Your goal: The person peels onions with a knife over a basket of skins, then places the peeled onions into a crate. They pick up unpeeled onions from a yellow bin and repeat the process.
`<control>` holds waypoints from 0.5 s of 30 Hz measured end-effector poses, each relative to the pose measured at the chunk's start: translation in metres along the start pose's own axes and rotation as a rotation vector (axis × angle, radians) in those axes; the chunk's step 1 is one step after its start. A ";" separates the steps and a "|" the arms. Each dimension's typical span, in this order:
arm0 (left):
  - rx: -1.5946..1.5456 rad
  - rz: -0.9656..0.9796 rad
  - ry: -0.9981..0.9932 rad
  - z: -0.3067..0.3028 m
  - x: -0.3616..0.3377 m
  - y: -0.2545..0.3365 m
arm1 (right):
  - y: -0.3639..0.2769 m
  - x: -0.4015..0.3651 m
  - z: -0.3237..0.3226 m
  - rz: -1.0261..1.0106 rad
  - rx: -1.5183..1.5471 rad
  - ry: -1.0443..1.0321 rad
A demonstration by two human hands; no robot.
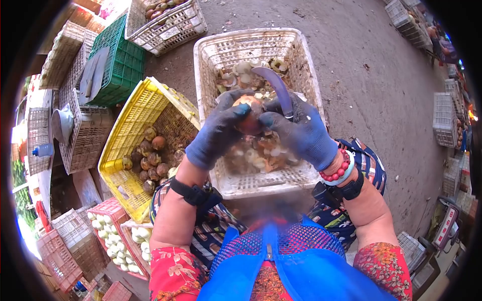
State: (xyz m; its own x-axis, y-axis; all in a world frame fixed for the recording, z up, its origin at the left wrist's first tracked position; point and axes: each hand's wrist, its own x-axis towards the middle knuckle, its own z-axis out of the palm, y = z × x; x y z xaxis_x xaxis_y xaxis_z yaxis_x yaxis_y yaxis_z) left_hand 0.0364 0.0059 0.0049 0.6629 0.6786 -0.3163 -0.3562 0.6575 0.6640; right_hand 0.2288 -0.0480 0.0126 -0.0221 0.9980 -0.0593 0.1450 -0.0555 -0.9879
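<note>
My left hand (215,133), in a dark blue work glove, is closed round a brown, round, bulb-like vegetable (249,115) with a paler patch on its upper side. The fingers of my gloved right hand (301,131) press against the vegetable's other side. That same hand grips a curved knife (277,86), its blade pointing up and to the left; the handle is mostly hidden. Both hands are over a white plastic crate (262,189) with pale peelings (263,156) and brown skins inside. The exact kind of vegetable cannot be made out.
A tilted yellow crate (118,168) of brown round vegetables (153,163) stands left of the white crate. Beyond it are a green crate (113,62) and another white crate (168,30). Pale peeled pieces (113,238) fill a red crate (108,208). Paved ground (371,85) lies to the right.
</note>
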 end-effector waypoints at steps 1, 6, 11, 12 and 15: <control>0.061 -0.013 -0.008 -0.003 0.000 0.000 | -0.008 0.001 -0.003 0.099 0.035 -0.067; 0.183 -0.080 -0.119 -0.005 -0.003 0.006 | -0.047 -0.005 -0.031 0.659 0.457 -0.272; 0.200 -0.106 -0.185 -0.004 -0.007 0.008 | -0.035 -0.003 -0.039 0.515 0.616 -0.289; 0.194 -0.112 -0.166 -0.003 -0.007 0.007 | -0.036 -0.002 -0.040 0.484 0.582 -0.286; 0.211 -0.105 -0.125 -0.002 -0.007 0.004 | -0.034 -0.002 -0.038 0.474 0.660 -0.308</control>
State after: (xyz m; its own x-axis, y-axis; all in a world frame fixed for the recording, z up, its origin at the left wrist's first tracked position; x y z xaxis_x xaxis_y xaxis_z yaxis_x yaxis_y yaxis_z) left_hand 0.0291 0.0039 0.0086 0.7700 0.5560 -0.3130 -0.1450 0.6302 0.7628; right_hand 0.2618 -0.0473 0.0517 -0.3852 0.8180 -0.4272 -0.3949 -0.5645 -0.7248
